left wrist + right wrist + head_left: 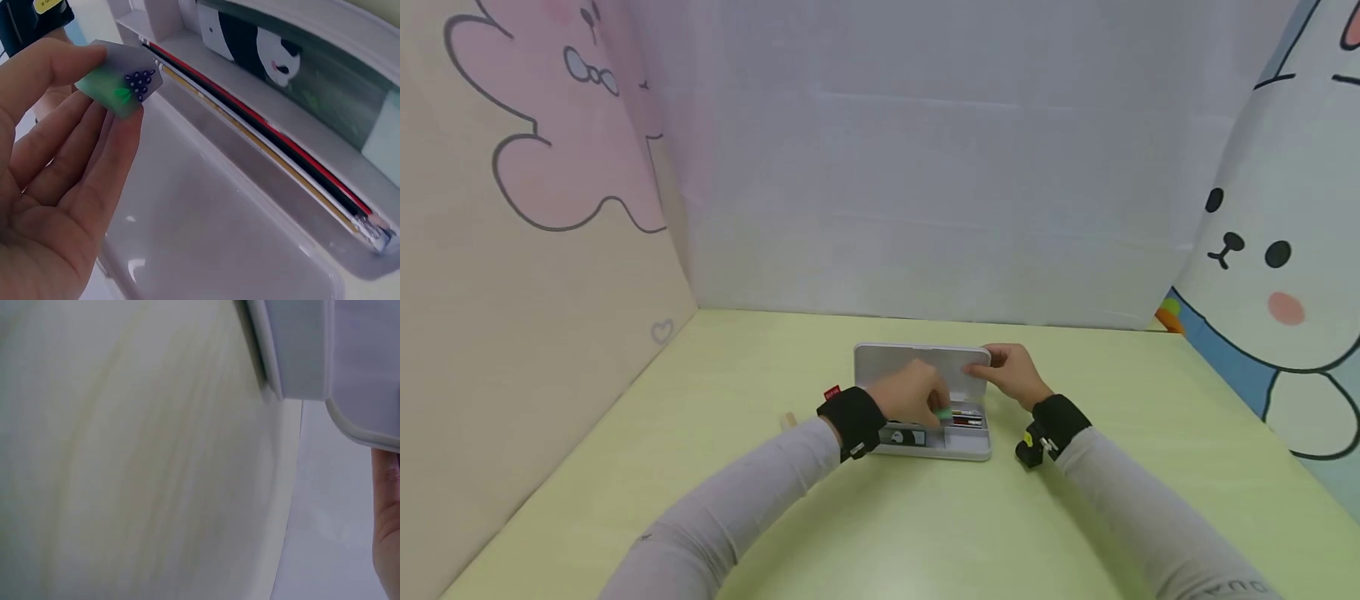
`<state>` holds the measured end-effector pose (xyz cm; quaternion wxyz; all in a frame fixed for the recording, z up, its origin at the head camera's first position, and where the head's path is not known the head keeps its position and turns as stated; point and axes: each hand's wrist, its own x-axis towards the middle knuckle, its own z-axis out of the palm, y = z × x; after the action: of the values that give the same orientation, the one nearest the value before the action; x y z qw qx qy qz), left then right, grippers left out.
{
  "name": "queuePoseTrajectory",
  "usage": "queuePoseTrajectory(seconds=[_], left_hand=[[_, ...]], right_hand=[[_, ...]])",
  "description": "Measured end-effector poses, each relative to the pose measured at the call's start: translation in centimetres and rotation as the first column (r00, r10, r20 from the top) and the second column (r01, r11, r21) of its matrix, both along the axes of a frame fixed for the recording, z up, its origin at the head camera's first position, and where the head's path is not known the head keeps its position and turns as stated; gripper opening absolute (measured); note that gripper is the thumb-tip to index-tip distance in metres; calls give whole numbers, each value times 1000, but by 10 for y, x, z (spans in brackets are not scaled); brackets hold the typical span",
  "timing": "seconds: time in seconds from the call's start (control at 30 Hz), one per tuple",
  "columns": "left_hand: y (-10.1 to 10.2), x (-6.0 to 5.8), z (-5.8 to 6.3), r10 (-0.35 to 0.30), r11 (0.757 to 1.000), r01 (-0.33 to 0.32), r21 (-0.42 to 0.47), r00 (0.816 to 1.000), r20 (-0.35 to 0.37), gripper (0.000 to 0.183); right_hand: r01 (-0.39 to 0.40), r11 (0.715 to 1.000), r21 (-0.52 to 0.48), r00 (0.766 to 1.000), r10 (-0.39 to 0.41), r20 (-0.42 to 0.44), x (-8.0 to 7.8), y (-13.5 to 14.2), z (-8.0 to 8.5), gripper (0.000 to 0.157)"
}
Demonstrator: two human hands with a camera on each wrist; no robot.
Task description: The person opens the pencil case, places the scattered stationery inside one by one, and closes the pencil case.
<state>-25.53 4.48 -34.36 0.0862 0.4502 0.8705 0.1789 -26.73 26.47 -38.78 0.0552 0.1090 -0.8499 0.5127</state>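
A white pencil case (951, 450) stands on the table with its lid (880, 358) raised. My left hand (913, 393) is over the case and pinches a small green and purple eraser (103, 78) with a grape print between thumb and fingers. Below the eraser, pencils (262, 134) lie along the case's long compartment, beside a panda picture (278, 56) on its wall. My right hand (1013, 372) grips the lid at its upper right corner, thumb in front. Only part of that hand shows in the right wrist view, under the lid corner (369, 434).
The pale yellow-green table (880, 533) reaches back to a white sheet (925, 183). A small tan object (790, 419) lies to the left of the case, partly behind the left wrist. Cartoon-printed panels (580, 275) stand at both sides.
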Motion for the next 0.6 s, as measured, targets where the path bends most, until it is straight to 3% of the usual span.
queuePoseTrajectory(seconds=[0.6], left_hand=[[38,3,-21,-67,997,64,-38,996,-57,16]], right_hand=[[-8,1000,-15,1000,8,0,2,-1,-1,27]])
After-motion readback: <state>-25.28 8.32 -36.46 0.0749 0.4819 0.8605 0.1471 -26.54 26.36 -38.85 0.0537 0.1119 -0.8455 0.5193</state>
